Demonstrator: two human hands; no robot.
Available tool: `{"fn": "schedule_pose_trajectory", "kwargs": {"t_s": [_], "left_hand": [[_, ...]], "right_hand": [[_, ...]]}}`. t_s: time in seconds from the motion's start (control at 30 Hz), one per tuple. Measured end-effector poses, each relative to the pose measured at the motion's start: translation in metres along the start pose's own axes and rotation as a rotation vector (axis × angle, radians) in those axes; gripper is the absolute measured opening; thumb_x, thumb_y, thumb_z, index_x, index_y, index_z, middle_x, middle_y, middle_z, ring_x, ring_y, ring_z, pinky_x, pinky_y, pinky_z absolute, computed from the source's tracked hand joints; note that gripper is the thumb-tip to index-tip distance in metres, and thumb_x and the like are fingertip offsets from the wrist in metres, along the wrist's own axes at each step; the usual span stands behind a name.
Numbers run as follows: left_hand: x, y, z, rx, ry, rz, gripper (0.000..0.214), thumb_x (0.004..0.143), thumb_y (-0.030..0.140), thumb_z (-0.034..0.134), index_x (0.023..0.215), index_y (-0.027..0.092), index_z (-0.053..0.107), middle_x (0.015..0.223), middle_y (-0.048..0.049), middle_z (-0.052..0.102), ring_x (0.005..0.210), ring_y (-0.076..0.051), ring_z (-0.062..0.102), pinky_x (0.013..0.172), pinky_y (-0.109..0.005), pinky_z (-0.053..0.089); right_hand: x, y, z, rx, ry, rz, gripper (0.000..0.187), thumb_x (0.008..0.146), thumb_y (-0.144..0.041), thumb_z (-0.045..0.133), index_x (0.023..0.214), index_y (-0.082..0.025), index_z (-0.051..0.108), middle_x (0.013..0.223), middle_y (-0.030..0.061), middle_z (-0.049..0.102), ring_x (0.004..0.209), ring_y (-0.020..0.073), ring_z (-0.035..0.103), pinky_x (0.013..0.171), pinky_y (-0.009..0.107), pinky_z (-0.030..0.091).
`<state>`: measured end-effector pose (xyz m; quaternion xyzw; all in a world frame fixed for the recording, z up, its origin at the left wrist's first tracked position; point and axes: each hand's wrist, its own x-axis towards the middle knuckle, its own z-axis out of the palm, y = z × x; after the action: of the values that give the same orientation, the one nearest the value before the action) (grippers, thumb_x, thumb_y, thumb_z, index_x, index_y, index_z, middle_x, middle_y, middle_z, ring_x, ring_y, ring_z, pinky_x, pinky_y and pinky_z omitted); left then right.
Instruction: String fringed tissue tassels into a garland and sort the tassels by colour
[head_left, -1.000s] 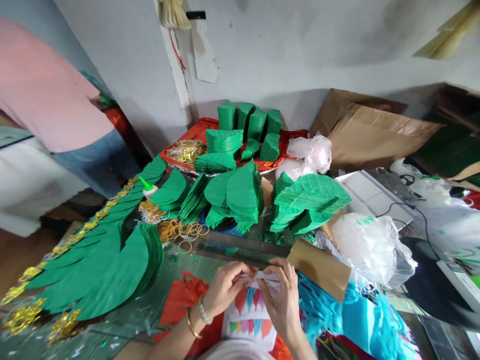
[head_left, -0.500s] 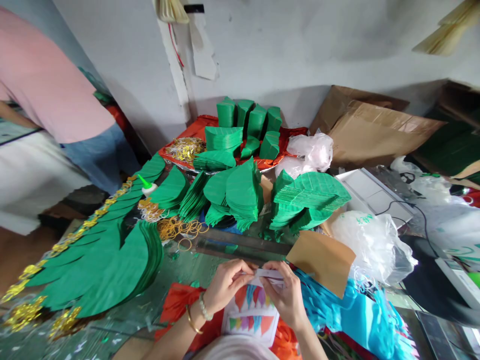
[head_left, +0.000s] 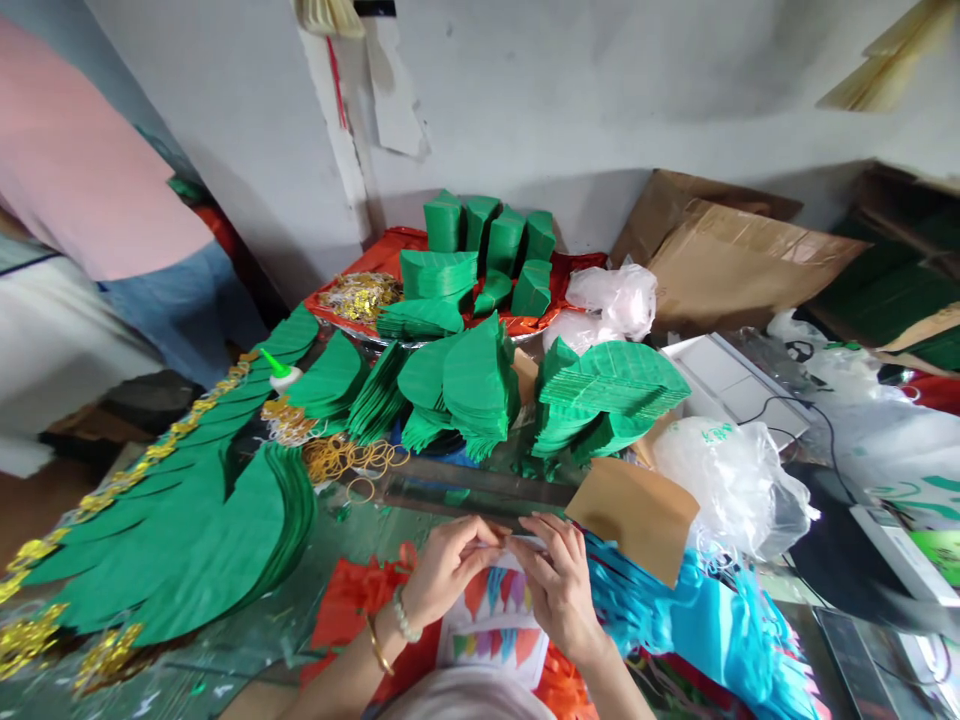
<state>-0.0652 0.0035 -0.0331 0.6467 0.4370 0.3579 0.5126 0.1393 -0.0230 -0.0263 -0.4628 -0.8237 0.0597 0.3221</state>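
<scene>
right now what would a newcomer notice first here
Stacks of green paper leaves piled mid-table come first, with a gold-edged fan of green leaves to their left. Nearest the camera, the left hand and right hand pinch white paper over a sheet of coloured triangles, beside bright blue fringed paper.

a scuffed, grey-white plaster wall (head_left: 570,85) turns a corner at the back of the room, with a torn paper sheet (head_left: 394,90) and a red wire (head_left: 337,85) hanging on it. flattened brown cardboard (head_left: 739,255) leans against the wall at right, near a dark wooden shelf (head_left: 896,205). brown flooring (head_left: 45,510) shows low at left, under soft, even light.
</scene>
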Motion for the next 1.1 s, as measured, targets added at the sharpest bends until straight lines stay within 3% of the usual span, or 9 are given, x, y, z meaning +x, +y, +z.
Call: {"fn": "schedule_pose_trajectory", "kwargs": {"t_s": [0.17,0.3,0.5,0.57,0.67,0.77,0.9,1.0,1.1], "left_hand": [[0.002,-0.001,-0.003,0.096,0.011,0.040,0.015,0.089,0.034,0.061,0.094,0.021,0.064,0.088,-0.0016,0.072,0.079,-0.015,0.069,0.073,-0.022,0.056],[0.005,0.007,-0.012,0.207,-0.104,0.211,0.022,0.094,0.026,0.053,0.108,0.028,0.070,0.111,-0.0021,0.071,0.100,-0.015,0.067,0.090,-0.024,0.053],[0.003,0.000,-0.017,0.135,-0.027,0.142,0.020,0.090,0.035,0.057,0.097,0.028,0.074,0.112,-0.0033,0.069,0.094,-0.017,0.069,0.073,-0.021,0.059],[0.007,-0.001,-0.019,0.102,0.086,0.103,0.019,0.086,0.039,0.063,0.093,0.025,0.073,0.112,-0.0051,0.069,0.100,-0.021,0.068,0.079,-0.026,0.060],[0.017,0.006,-0.018,-0.056,0.221,0.048,0.039,0.082,0.043,0.066,0.116,0.023,0.062,0.120,-0.0087,0.065,0.113,-0.027,0.062,0.091,-0.035,0.056],[0.023,0.012,-0.005,-0.288,0.085,-0.095,0.069,0.079,0.046,0.069,0.137,0.023,0.040,0.121,-0.0103,0.066,0.109,-0.028,0.065,0.088,-0.039,0.058],[0.023,0.005,0.033,-0.303,0.014,-0.259,0.064,0.075,0.052,0.069,0.127,0.023,0.048,0.122,-0.0074,0.067,0.115,-0.029,0.062,0.095,-0.039,0.055],[0.025,-0.006,0.057,-0.240,0.073,-0.259,0.060,0.075,0.058,0.065,0.122,0.023,0.052,0.127,-0.0065,0.064,0.122,-0.028,0.057,0.099,-0.037,0.051],[0.029,-0.017,0.063,-0.210,-0.043,-0.247,0.058,0.084,0.058,0.054,0.130,0.024,0.046,0.125,-0.0064,0.065,0.114,-0.023,0.063,0.094,-0.034,0.054]], "right_hand": [[0.002,0.012,-0.007,0.057,-0.081,0.168,0.029,0.088,-0.022,0.059,0.115,-0.030,0.066,0.112,0.0058,0.067,0.109,0.0271,0.057,0.091,0.046,0.045],[-0.019,0.016,-0.007,0.404,0.001,0.484,0.052,0.081,-0.038,0.068,0.129,-0.023,0.056,0.110,0.0078,0.068,0.093,0.0241,0.064,0.080,0.035,0.053],[-0.072,-0.012,0.006,0.702,-0.203,0.683,0.049,0.072,-0.040,0.075,0.115,-0.020,0.065,0.093,0.0020,0.071,0.079,0.0219,0.065,0.069,0.027,0.051],[-0.082,-0.017,0.008,0.712,-0.134,0.737,0.050,0.068,-0.041,0.078,0.112,-0.020,0.067,0.098,0.0039,0.071,0.085,0.0237,0.064,0.074,0.028,0.051],[-0.085,-0.018,0.005,0.874,0.038,0.818,0.043,0.072,-0.049,0.075,0.101,-0.018,0.068,0.094,0.0063,0.070,0.084,0.0231,0.063,0.074,0.029,0.050],[-0.084,-0.020,0.000,1.085,0.221,0.894,0.041,0.077,-0.054,0.069,0.097,-0.017,0.066,0.088,0.0061,0.068,0.081,0.0223,0.063,0.071,0.030,0.051],[-0.099,-0.033,0.002,1.222,0.315,0.915,0.073,0.061,-0.062,0.079,0.119,-0.021,0.060,0.103,0.0092,0.068,0.098,0.0305,0.063,0.079,0.039,0.053],[-0.125,-0.039,0.000,1.170,0.417,1.049,0.087,0.048,-0.061,0.086,0.121,-0.021,0.060,0.102,0.0091,0.070,0.101,0.0339,0.063,0.081,0.042,0.054],[-0.142,-0.027,-0.022,0.969,0.594,1.198,0.072,0.053,-0.053,0.087,0.114,-0.021,0.064,0.102,0.0077,0.071,0.098,0.0310,0.064,0.081,0.038,0.055]]}}
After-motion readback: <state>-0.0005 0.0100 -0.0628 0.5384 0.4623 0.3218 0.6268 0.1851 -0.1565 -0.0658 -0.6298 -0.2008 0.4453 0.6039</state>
